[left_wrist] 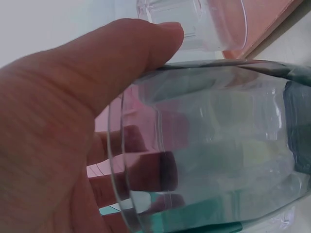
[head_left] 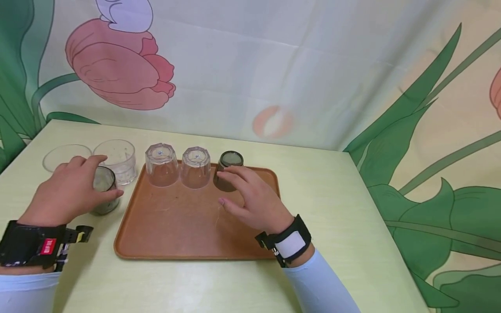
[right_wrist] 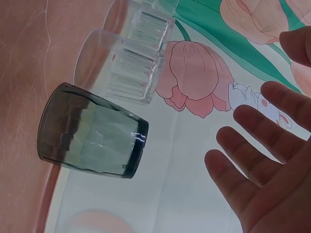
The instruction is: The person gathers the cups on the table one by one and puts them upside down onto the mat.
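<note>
Here, upright smoky glass [head_left: 104,181] in left grip [head_left: 64,189].

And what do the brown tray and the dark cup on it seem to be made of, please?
The brown tray looks like smooth plastic, given its raised rim and scratches. The dark cup on it is glossy and transparent, with highlights: perhaps tinted glass or plastic.

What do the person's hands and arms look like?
The left hand and right hand wear no gloves. The sleeves are light blue. The black left wrist strap has a red label with white marks; the black right wrist strap has a white patch.
</note>
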`<move>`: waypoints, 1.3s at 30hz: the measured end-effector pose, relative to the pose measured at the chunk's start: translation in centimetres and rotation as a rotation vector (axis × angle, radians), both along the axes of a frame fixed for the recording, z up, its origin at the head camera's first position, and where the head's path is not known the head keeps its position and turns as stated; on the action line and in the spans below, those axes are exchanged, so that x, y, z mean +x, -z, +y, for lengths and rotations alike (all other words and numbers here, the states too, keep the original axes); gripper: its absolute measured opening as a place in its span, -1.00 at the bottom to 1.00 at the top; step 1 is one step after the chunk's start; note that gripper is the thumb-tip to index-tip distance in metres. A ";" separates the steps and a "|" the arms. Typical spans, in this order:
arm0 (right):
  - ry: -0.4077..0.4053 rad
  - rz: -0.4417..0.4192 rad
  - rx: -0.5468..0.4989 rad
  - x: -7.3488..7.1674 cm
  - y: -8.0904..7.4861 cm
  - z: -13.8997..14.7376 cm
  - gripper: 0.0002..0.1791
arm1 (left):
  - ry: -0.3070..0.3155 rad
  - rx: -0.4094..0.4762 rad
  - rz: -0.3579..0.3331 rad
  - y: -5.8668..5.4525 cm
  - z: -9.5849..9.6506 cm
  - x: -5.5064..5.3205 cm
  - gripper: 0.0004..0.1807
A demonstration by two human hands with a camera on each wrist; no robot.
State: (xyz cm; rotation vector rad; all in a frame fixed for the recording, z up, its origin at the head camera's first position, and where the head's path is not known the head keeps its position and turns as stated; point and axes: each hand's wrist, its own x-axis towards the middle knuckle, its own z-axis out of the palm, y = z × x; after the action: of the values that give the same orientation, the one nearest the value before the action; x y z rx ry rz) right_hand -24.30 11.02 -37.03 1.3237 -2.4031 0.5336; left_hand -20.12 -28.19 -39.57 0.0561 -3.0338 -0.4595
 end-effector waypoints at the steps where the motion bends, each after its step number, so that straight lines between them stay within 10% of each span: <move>1: 0.002 -0.002 0.001 0.0 -0.1 0.0 -0.44 | 0.003 0.000 0.002 0.0 0.0 0.0 0.18; 39: 0.052 -0.055 0.002 -1.0 0.3 1.0 -0.44 | -0.013 -0.078 0.122 0.4 1.7 0.6 0.08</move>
State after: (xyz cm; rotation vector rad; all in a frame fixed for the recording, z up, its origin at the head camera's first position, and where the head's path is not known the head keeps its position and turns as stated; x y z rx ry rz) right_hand -25.26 11.99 -37.33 1.2597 -2.4757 0.5610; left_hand -19.54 -26.53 -39.95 0.0414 -2.9259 -0.3303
